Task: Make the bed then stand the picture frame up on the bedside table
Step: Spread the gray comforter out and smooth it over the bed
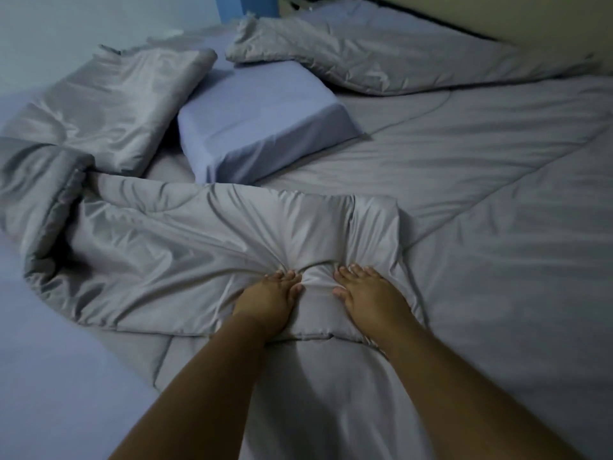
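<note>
Satiny grey cloth duvet (464,200)

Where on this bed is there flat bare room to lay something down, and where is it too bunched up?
Free: the smooth stretch of gray comforter right of the lavender pillow, and the bare lavender sheet along the left edge. Crowded: the bunched fold gripped by the left hand and right hand, and the rumpled gray pillows behind it.

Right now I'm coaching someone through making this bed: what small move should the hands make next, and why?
Probably pull the bunched grey duvet left. Both the left hand and the right hand already press into its folded edge, and the blue sheet there lies uncovered.
</note>
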Motion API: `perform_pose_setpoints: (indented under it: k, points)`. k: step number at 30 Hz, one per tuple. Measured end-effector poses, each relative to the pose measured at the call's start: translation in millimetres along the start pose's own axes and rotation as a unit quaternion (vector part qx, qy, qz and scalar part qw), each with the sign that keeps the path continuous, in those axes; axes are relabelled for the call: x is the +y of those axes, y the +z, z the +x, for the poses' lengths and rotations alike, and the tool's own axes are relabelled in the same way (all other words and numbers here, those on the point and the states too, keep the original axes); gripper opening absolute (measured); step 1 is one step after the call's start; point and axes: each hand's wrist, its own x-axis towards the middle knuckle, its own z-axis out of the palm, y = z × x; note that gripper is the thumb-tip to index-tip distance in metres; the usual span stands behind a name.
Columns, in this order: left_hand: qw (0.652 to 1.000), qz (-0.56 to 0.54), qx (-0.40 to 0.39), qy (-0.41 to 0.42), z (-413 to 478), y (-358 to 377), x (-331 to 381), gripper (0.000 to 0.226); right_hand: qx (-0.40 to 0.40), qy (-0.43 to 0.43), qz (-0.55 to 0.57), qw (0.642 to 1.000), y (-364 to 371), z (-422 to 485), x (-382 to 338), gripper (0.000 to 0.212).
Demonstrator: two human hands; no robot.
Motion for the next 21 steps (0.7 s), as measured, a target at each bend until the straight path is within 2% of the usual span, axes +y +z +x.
perform_pose_setpoints:
  k: [4, 6, 7, 10, 11, 14, 16, 19, 21]
  points:
    - [0.998, 0.025, -0.036, 0.053, -69, 21, -21, 0.046, 0.042, 0.047, -0.025, 0.998, 33, -71, -51, 0.056]
    - [0.995, 0.034, -0.051, 0.073, -99, 30, -31, 0.049, 0.041, 0.058, -0.013, 0.997, 52, -102, -77, 0.049]
    - [0.994, 0.035, -0.059, 0.079, -112, 33, -36, 0.058, 0.045, 0.060, -0.004, 0.997, 60, -115, -87, 0.048]
    - [0.992, 0.045, -0.071, 0.097, -143, 41, -43, 0.105, 0.040, 0.082, -0.009, 0.996, 78, -144, -109, 0.048]
    - [0.992, 0.054, -0.067, 0.096, -150, 45, -45, 0.111, 0.033, 0.091, -0.014, 0.995, 82, -151, -114, 0.049]
    - [0.992, 0.061, -0.065, 0.090, -162, 53, -47, 0.101, 0.041, 0.102, -0.003, 0.994, 89, -166, -122, 0.049]
    - [0.992, 0.059, -0.078, 0.083, -170, 56, -49, 0.082, 0.066, 0.091, -0.019, 0.994, 96, -172, -126, 0.049]
    - [0.988, 0.077, -0.092, 0.097, -173, 60, -53, 0.054, 0.057, 0.111, -0.020, 0.992, 94, -183, -137, 0.049]
    - [0.985, 0.085, -0.090, 0.118, -171, 59, -56, 0.047, 0.075, 0.135, -0.018, 0.988, 94, -187, -145, 0.055]
